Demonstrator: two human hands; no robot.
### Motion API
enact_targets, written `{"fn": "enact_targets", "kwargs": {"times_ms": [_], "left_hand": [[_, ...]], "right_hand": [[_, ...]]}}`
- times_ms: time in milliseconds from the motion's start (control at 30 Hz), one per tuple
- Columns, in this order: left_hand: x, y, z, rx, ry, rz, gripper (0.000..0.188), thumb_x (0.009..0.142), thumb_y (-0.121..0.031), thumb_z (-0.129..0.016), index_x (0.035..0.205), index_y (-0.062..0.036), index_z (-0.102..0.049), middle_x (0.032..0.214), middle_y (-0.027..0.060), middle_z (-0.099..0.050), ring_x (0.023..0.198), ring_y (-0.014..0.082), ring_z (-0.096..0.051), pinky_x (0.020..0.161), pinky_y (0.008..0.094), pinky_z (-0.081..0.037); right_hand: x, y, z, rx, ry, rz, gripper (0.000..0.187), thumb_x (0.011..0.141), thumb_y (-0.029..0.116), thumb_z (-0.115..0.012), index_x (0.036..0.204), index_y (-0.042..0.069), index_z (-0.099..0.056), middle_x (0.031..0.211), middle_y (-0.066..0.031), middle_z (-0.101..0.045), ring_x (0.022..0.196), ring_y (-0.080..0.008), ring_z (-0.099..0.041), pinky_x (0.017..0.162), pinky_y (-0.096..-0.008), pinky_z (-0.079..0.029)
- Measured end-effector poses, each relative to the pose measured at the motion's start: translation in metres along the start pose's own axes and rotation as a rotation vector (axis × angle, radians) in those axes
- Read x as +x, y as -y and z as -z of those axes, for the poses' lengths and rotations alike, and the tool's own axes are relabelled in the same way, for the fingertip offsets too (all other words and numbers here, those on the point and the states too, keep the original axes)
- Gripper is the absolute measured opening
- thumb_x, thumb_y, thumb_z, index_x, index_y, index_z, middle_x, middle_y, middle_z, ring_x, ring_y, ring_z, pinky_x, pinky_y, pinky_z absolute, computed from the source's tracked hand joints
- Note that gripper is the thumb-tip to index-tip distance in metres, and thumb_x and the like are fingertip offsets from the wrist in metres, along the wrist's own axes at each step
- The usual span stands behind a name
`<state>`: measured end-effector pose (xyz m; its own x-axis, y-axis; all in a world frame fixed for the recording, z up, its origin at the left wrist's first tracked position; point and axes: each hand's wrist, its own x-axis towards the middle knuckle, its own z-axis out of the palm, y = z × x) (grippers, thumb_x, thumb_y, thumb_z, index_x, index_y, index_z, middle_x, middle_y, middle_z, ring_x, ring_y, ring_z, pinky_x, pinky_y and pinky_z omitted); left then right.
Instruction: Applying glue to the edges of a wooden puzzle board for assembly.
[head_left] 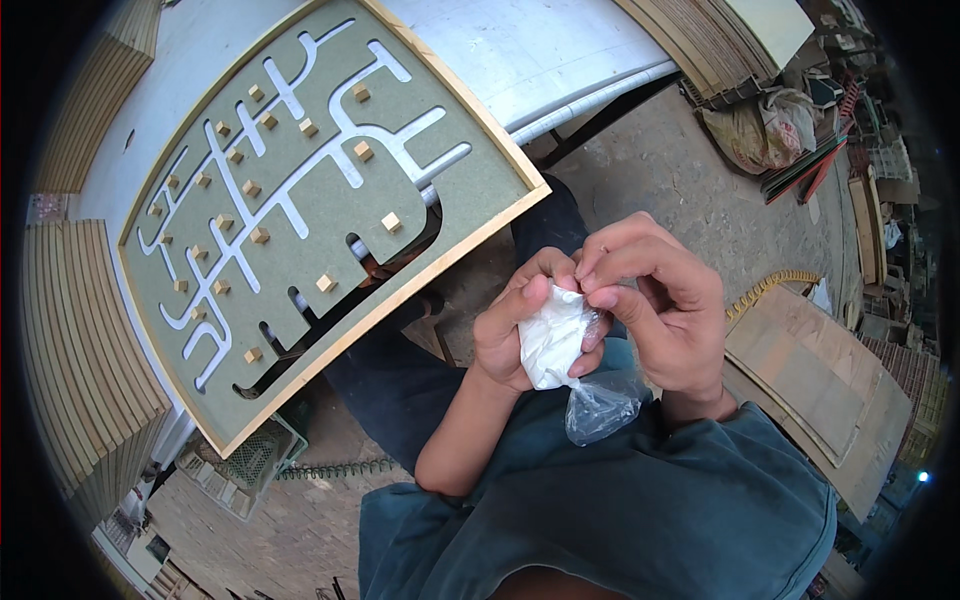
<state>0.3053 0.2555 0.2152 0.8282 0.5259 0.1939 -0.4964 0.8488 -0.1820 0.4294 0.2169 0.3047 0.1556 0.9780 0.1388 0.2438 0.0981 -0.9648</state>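
Note:
My left hand (pixel 515 325) is closed around a small clear plastic bag (pixel 552 338) with something white packed in it. The bag's loose transparent end (pixel 603 408) hangs down below the fingers. At the top of the bag, my right hand (pixel 660 300) pinches with thumb and fingertips, touching the left thumb and forefinger; the exact bit it grips is too small to see. Left of my hands, a wood-framed green board (pixel 330 215) with branching cut-out slots lies partly on a white table and juts over its edge. Several small wooden blocks (pixel 391 222) stand on it.
Stacks of wooden frames (pixel 95 350) line the left side, and another stack (pixel 700 45) stands on the white table (pixel 540 50) at the far right. Flat boards (pixel 820 380) lie to my right near a yellow coiled hose (pixel 770 287). A green crate (pixel 255 460) sits below the board.

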Motion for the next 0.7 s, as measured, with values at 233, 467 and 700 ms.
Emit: {"fn": "enact_targets", "kwargs": {"times_ms": [233, 467, 700], "left_hand": [[0.000, 0.001, 0.000, -0.031, 0.023, 0.018, 0.023, 0.092, -0.029, -0.050, 0.097, -0.0062, -0.048, 0.097, 0.0148, -0.048, 0.077, 0.0265, -0.055, 0.050, 0.0351, -0.049], [0.001, -0.004, -0.003, -0.084, 0.010, 0.088, 0.033, 0.090, -0.029, -0.053, 0.108, -0.0048, -0.039, 0.092, 0.0143, -0.045, 0.068, 0.0234, -0.053, 0.043, 0.0300, -0.048], [0.000, -0.014, 0.000, -0.171, 0.073, 0.231, 0.036, 0.088, -0.022, -0.054, 0.109, -0.0029, -0.033, 0.091, 0.0168, -0.042, 0.061, 0.0235, -0.051, 0.034, 0.0283, -0.047]], "right_hand": [[-0.003, 0.000, -0.001, -0.005, -0.013, -0.006, 0.007, 0.078, -0.004, -0.061, 0.084, 0.000, -0.060, 0.089, -0.0115, -0.059, 0.084, -0.0190, -0.056, 0.075, -0.0278, -0.043], [0.001, 0.004, -0.002, -0.018, 0.006, 0.036, 0.009, 0.074, -0.005, -0.064, 0.081, 0.001, -0.063, 0.094, -0.0111, -0.057, 0.084, -0.0189, -0.057, 0.078, -0.0287, -0.044], [0.005, 0.002, -0.002, -0.108, 0.110, 0.156, 0.007, 0.072, -0.002, -0.067, 0.078, 0.000, -0.065, 0.089, -0.0123, -0.065, 0.084, -0.0221, -0.059, 0.077, -0.0320, -0.045]]}}
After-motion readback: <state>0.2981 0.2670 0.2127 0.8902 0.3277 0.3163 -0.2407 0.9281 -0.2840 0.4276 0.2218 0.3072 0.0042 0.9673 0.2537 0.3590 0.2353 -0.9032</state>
